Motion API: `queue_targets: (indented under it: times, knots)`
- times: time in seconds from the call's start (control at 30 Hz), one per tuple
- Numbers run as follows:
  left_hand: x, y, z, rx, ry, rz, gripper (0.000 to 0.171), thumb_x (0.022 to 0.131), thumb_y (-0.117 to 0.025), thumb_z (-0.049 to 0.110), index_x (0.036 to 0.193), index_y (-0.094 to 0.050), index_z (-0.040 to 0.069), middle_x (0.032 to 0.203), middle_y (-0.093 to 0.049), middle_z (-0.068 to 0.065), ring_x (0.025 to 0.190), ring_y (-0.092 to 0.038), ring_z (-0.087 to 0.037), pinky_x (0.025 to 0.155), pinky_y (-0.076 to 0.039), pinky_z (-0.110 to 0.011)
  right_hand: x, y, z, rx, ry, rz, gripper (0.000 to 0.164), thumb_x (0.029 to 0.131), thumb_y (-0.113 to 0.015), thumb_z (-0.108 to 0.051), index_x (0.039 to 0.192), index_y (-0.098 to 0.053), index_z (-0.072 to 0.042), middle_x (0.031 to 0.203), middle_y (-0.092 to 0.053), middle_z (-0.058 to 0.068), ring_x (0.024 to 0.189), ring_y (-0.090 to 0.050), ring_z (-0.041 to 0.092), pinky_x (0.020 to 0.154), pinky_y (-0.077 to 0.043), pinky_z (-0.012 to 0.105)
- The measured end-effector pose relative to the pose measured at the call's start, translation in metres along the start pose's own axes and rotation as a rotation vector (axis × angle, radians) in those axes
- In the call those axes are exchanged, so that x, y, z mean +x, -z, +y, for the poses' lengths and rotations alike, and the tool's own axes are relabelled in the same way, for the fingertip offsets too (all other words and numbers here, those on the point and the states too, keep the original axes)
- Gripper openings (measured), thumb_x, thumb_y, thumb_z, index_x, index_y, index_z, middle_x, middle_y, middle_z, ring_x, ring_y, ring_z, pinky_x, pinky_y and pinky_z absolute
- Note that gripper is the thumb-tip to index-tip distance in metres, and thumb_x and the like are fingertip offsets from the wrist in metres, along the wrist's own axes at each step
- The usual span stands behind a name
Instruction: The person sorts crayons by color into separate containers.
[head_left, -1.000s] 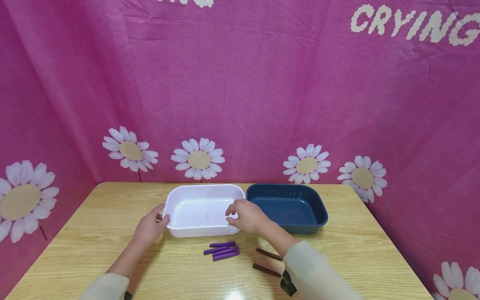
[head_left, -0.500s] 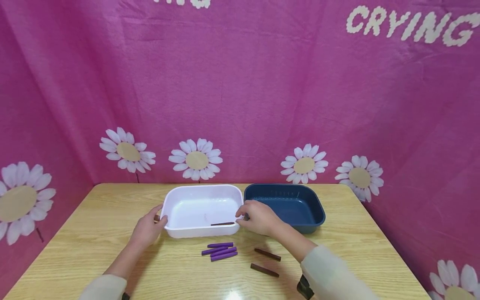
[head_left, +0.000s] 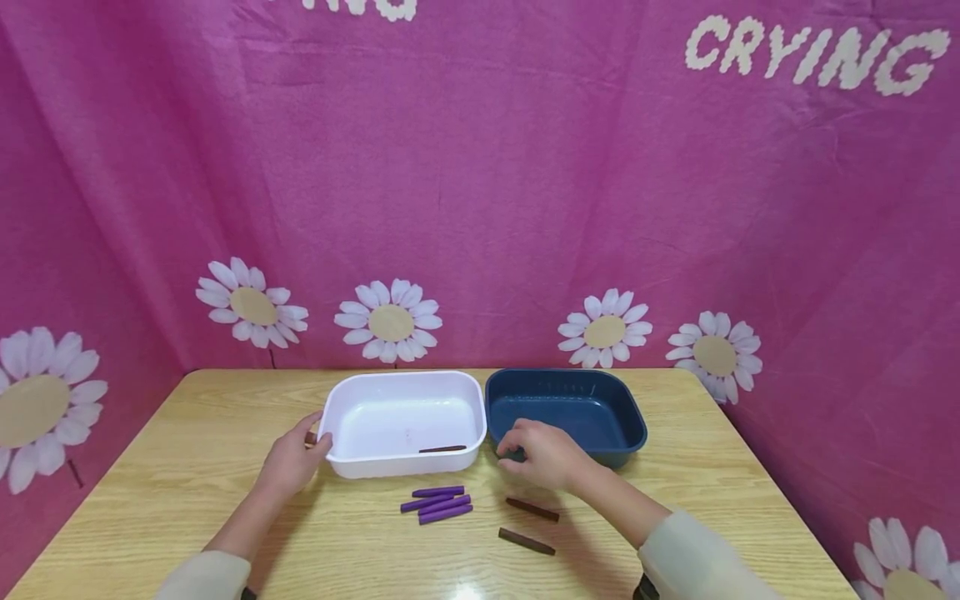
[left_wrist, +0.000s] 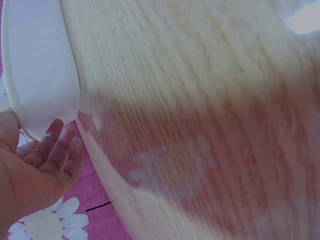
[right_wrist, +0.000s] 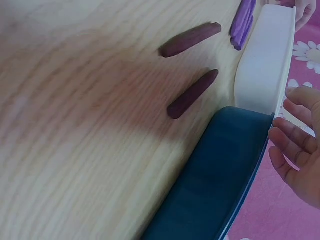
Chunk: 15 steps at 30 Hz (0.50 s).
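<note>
My left hand (head_left: pixel 288 461) grips the left end of the white bin (head_left: pixel 397 467), thumb at the rim and fingers around the outside. Inside that bin, along its near wall, lies one brown crayon (head_left: pixel 442 449). My right hand (head_left: pixel 546 456) hovers over the near left part of the dark blue bin (head_left: pixel 611 458), its fingers loosely bent and holding nothing. Two more brown crayons, a farther one (head_left: pixel 532 509) and a nearer one (head_left: pixel 527 542), lie on the table below the right hand. Several purple crayons (head_left: pixel 444 504) are bunched in front of the white bin.
Both bins stand side by side at the back of the wooden table (head_left: pixel 360 550). Behind the table hangs a magenta cloth (head_left: pixel 480 208) printed with daisies and white letters.
My right hand has moved right and back from the white bin to the blue one. A brown crayon has come into view inside the white bin. The left hand stays at its rim.
</note>
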<state>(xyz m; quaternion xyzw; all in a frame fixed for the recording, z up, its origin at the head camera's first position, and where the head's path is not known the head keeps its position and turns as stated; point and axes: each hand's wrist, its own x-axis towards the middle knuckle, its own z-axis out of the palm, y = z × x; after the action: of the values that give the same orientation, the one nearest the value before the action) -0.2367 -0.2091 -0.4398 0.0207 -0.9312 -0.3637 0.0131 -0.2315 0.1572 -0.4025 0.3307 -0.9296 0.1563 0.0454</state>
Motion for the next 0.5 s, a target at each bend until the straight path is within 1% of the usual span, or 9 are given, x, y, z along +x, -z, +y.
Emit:
queue_targets:
  times: [0.13,0.33,0.43,0.5]
  knots:
    - [0.0,0.0,0.0,0.0,-0.001,-0.004,0.055,0.093,-0.05,0.022,0.139,-0.035,-0.006,0.097,-0.059,-0.02,0.079,-0.056,-0.022,0.058,-0.045,-0.026,-0.009,-0.001,0.001,0.017,-0.005,0.002,0.011,0.082,-0.07,-0.022,0.09,-0.073,-0.015,0.08,-0.059,-0.006,0.065,-0.045,0.001,0.058,-0.04,0.018]
    - [0.0,0.0,0.0,-0.003,-0.009,0.003,0.055,0.093,-0.05,0.021,0.139,-0.035,-0.006,0.096,-0.059,-0.019,0.079,-0.056,-0.022,0.057,-0.045,-0.026,-0.021,-0.004,0.003,-0.001,0.011,0.016,0.01,0.08,-0.07,-0.021,0.088,-0.072,-0.015,0.078,-0.058,-0.007,0.066,-0.046,0.0,0.061,-0.042,0.019]
    - [0.0,0.0,0.0,-0.002,-0.01,0.006,0.055,0.093,-0.05,0.021,0.138,-0.036,-0.006,0.095,-0.059,-0.019,0.079,-0.057,-0.022,0.058,-0.045,-0.026,-0.026,-0.006,0.005,0.001,0.007,0.007,0.011,0.08,-0.069,-0.022,0.088,-0.072,-0.015,0.078,-0.058,-0.007,0.065,-0.046,0.001,0.061,-0.043,0.02]
    - [0.0,0.0,0.0,-0.003,-0.011,0.004,0.055,0.093,-0.05,0.021,0.138,-0.035,-0.006,0.095,-0.058,-0.019,0.079,-0.056,-0.022,0.058,-0.044,-0.026,-0.03,-0.007,0.006,0.012,-0.007,-0.017,0.013,0.081,-0.069,-0.023,0.09,-0.072,-0.014,0.079,-0.059,-0.007,0.065,-0.047,0.002,0.061,-0.043,0.021]
